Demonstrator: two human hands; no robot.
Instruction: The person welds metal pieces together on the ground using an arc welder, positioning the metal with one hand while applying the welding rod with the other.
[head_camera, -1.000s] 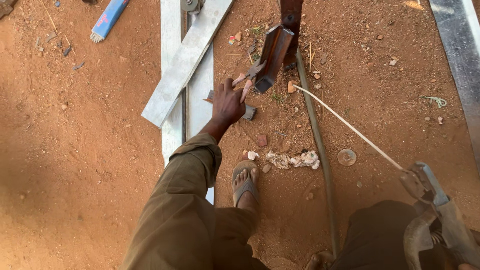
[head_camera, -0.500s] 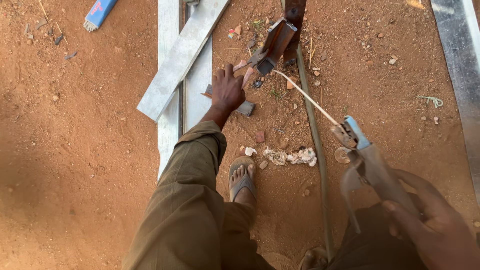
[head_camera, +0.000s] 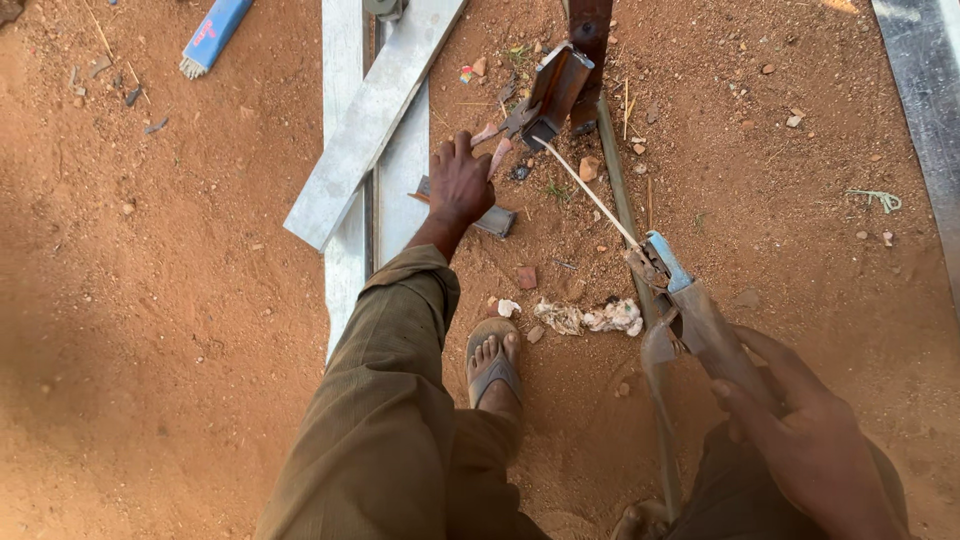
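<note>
Right hand grips the electrode holder; left hand presses a metal piece. Blue packet lies far left.

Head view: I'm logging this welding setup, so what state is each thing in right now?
Left hand: pressed down on a small flat metal piece on the soil.
Right hand: closed on the electrode holder.
Welding rod: clamped in the holder, tip at the rusty bracket; no arc visible.
Grey metal bars: lying crossed on the ground.
Sandalled foot: flat on the soil.
</note>
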